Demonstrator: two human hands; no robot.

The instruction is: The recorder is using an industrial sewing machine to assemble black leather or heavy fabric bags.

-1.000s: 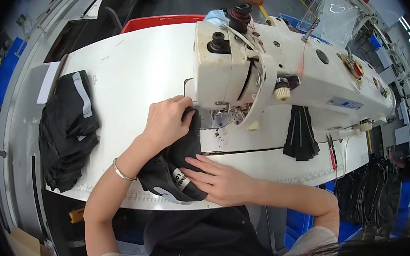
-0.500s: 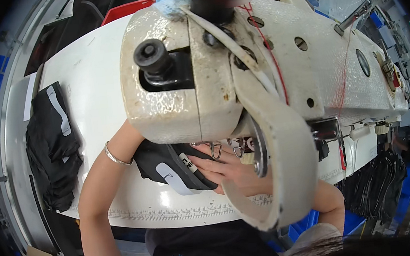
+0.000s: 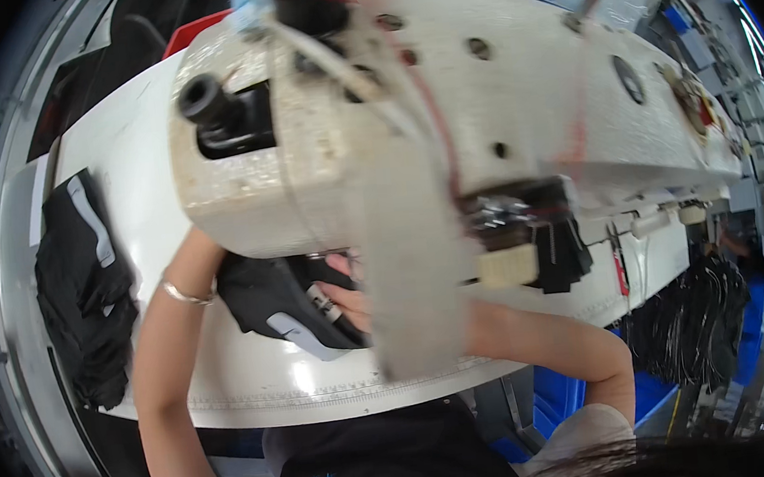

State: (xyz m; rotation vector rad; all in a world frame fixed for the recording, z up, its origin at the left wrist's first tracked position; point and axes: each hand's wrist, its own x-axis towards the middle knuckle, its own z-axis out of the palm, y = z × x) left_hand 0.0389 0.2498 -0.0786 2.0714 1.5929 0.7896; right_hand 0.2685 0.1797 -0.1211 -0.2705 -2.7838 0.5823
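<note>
A blurred white sewing machine point(image 3: 513, 69) fills the upper middle, very near. Beneath its head lies a black fabric piece point(image 3: 254, 292) with a pale printed band and a pale grey patch point(image 3: 308, 333). My left forearm, with a silver bangle point(image 3: 187, 294), reaches behind the machine head, which hides that hand. My right hand point(image 3: 349, 304) lies on the fabric with fingers stretched out, partly hidden by a pale blurred part of the machine.
A pile of black fabric point(image 3: 70, 296) lies at the left. Black strips point(image 3: 561, 263) and red-handled snips point(image 3: 621, 272) are on the white table point(image 3: 143, 142) at the right. Blue bins point(image 3: 549, 402) stand below, beside hanging dark cords point(image 3: 685, 329). A red bin point(image 3: 196, 31) is behind.
The view has moved much nearer the machine, which now looms over both hands and has covered my left hand. My right hand still rests on the fabric, more hidden than before.
</note>
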